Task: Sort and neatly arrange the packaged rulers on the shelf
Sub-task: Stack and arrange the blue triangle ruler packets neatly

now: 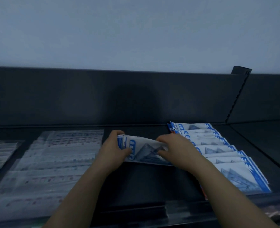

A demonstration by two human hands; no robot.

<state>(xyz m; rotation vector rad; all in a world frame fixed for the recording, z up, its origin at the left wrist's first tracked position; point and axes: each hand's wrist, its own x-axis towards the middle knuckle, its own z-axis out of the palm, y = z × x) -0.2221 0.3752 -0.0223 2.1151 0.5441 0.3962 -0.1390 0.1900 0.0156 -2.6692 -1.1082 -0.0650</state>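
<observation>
Left hand (114, 149) curled round ruler packet (144, 153), 9 o'clock end; right hand (177, 150) curled, pinching its 3 o'clock end.

The single head-worn wide-angle camera faces forward and slightly down, close over the dark shelf (144, 178) at arm's reach, with its back panel (103, 96) and the pale wall (136, 30) filling the upper half.

Shelf (152, 181): dark, matt, smooth, metal-like. Held ruler packet (144, 152): glossy plastic film, printed white-blue. Left packets (53, 155): clear, shiny plastic. Wall (136, 30): matt, plain.
</observation>
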